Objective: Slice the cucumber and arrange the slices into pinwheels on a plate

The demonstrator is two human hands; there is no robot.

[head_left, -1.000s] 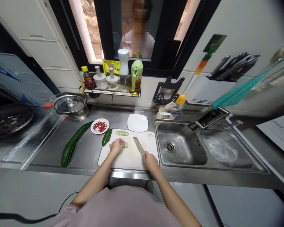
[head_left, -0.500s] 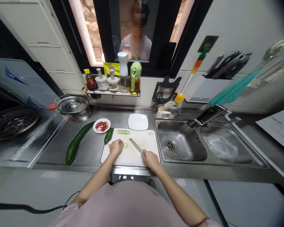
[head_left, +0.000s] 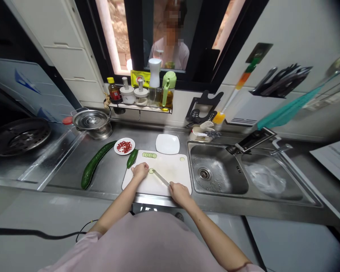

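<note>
On the white cutting board (head_left: 158, 189) my right hand (head_left: 180, 192) is wrapped round the handle of a knife (head_left: 161, 178). The blade points up and left, its tip at a pale green cucumber slice (head_left: 151, 171). Beside that slice, my left hand (head_left: 141, 171) is closed, its fingertips at the slice's left edge; whether it grips anything is too small to tell. A row of overlapping slices (head_left: 149, 155) lies near the board's top edge, and a single slice (head_left: 182, 159) at its top right corner. A cut cucumber piece (head_left: 132, 158) rests against the board's upper left side.
A long cucumber (head_left: 95, 166) and a plate of red pieces (head_left: 124, 146) are on the left. A white square plate (head_left: 167, 144) stands behind the board. To the right is a sink (head_left: 219, 170); a steel pot (head_left: 98, 126) sits at the back left.
The knife tip has moved down and left relative to the board and now meets the slice. The whole view has shifted slightly.
</note>
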